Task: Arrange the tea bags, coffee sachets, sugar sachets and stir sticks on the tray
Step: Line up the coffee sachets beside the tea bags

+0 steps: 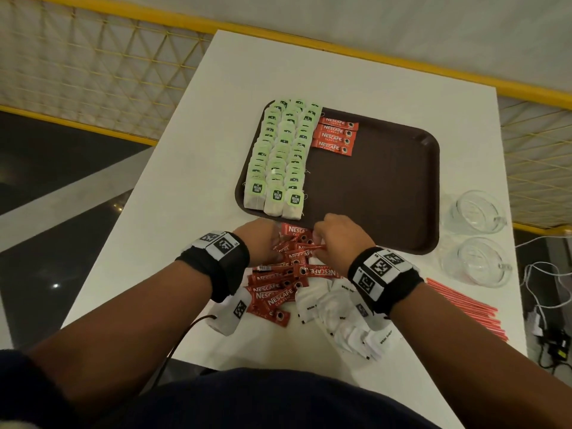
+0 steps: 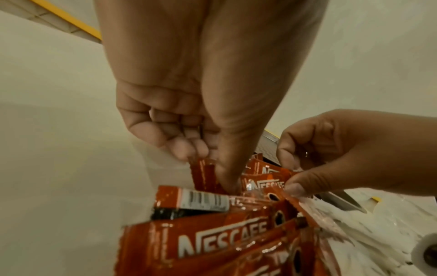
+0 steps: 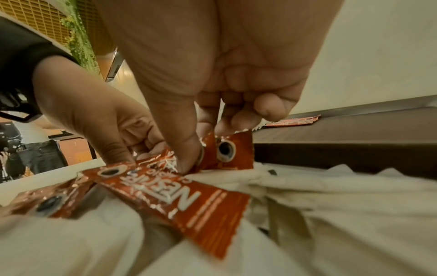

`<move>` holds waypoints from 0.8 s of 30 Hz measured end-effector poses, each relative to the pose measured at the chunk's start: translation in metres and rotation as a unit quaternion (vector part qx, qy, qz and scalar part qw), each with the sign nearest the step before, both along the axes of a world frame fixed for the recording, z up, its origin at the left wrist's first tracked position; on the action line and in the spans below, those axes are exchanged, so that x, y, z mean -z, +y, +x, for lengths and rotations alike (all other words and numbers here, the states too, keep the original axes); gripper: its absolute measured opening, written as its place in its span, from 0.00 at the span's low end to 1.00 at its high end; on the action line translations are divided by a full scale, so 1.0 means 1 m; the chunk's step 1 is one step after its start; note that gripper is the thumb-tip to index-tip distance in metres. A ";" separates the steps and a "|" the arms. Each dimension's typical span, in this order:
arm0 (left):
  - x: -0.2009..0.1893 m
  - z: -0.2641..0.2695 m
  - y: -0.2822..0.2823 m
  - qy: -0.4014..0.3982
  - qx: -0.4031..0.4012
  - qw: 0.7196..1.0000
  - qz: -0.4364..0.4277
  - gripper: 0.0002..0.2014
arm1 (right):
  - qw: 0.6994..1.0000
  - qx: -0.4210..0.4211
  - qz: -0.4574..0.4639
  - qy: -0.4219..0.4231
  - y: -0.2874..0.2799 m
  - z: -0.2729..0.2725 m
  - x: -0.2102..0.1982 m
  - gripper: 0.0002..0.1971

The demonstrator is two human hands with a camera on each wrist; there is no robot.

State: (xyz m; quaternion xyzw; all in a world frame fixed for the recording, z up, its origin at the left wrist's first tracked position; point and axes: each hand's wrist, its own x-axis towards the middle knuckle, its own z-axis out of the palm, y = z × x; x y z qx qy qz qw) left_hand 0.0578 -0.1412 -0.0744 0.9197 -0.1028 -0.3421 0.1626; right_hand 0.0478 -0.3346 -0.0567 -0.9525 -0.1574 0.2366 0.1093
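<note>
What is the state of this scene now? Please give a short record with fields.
Tray: brown, on white table
On tray: three rows of tea bags, four coffee sachets
Off tray: coffee sachet pile, sugar sachets, stir sticks
Left hand: pinches a pile sachet
Right hand: pinches a pile sachet
Also: two glass cups

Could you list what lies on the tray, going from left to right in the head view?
Three columns of tea bags → a short column of four coffee sachets → bare brown tray out to its right rim.
</note>
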 end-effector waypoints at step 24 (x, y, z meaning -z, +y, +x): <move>-0.059 0.041 0.038 0.151 -0.231 0.895 -0.351 0.07 | 0.835 0.249 0.457 0.179 -0.022 0.024 -0.033 0.06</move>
